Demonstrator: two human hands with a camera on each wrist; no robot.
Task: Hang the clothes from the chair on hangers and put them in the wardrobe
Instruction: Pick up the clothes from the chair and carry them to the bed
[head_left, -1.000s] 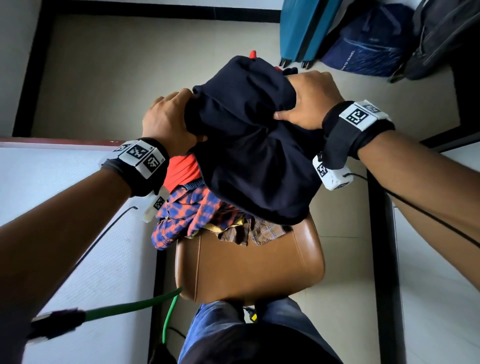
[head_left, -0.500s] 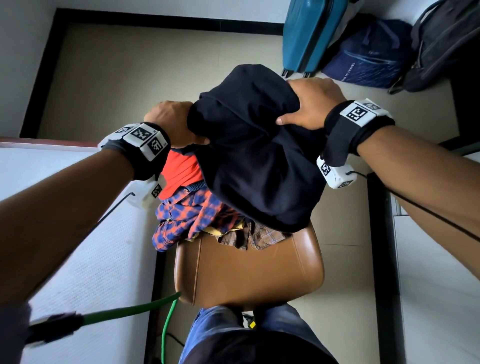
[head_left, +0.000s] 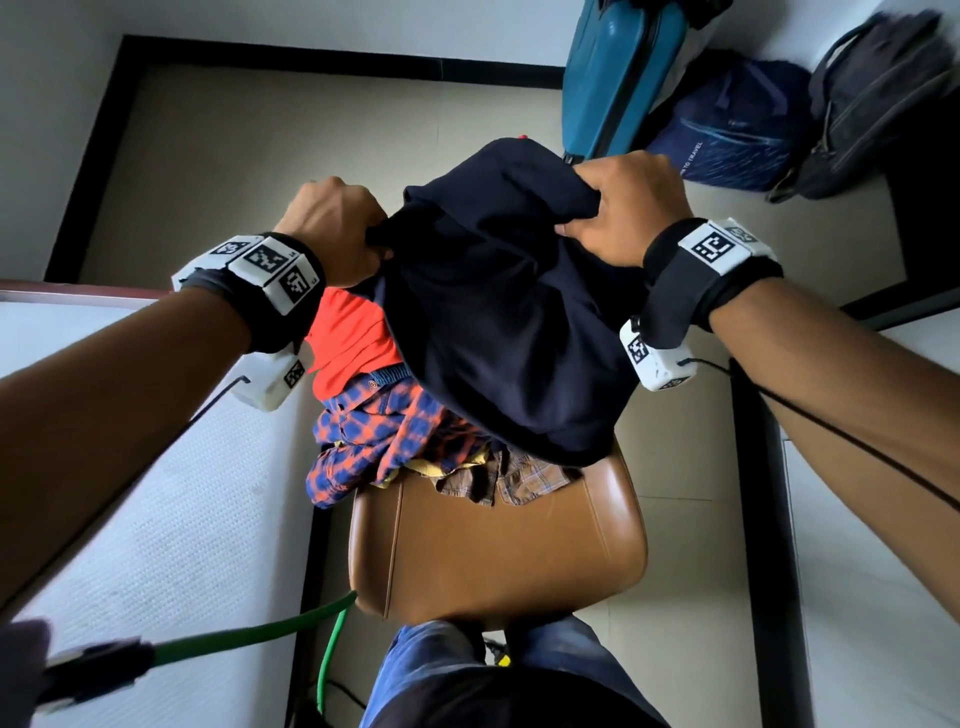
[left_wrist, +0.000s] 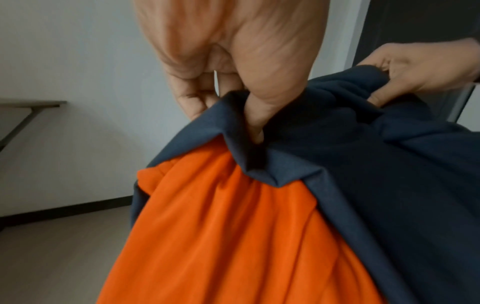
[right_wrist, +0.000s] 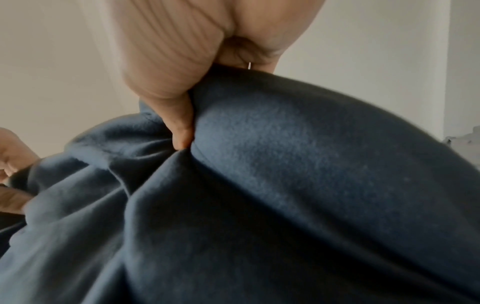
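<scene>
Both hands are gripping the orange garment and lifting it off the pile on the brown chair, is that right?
Not quite. Both the left hand and right hand grip the navy garment, not the orange one, which lies under it on the brown chair. The head and left wrist views show this.

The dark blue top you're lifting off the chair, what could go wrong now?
The dark blue top hangs bunched between the left hand and right hand, its lower edge over the pile. It might drag the orange garment or checked shirt off the chair. The checked shirt already hangs over the seat's edge. Bunched cloth may also be awkward to hang.
</scene>
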